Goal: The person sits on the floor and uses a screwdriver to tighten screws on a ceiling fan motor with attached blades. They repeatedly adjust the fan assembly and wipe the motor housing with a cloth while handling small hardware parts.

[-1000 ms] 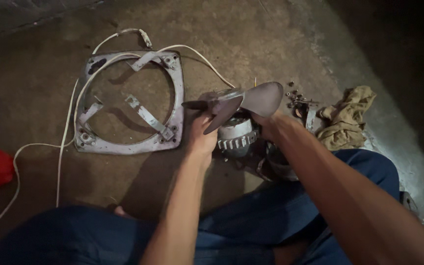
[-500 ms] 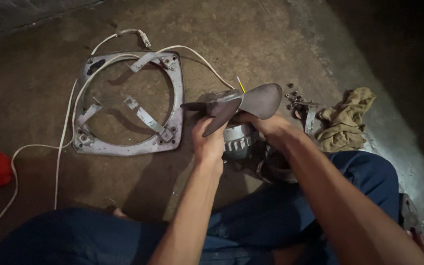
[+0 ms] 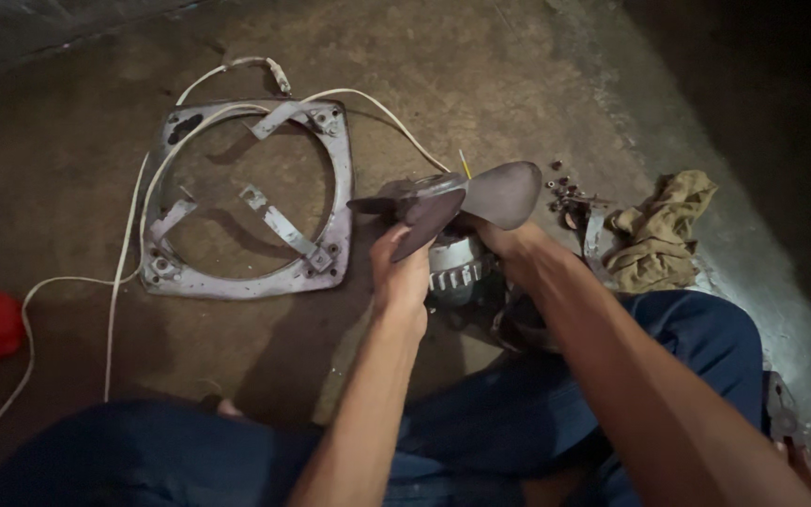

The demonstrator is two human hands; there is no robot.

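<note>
Left hand point(image 3: 404, 277) fingers clamp the ribbed fan motor point(image 3: 457, 268), right hand point(image 3: 509, 246) grips under the grey blades point(image 3: 462, 197), near centre floor: heavy, rigid body to hold, thin blades look bendable.

The left hand point(image 3: 401, 277) is sliding down from the fan blades point(image 3: 452, 202) onto the ribbed motor housing point(image 3: 457, 268), while the right hand point(image 3: 509, 244) is tucking further beneath the blades, which are tilting slightly.
</note>
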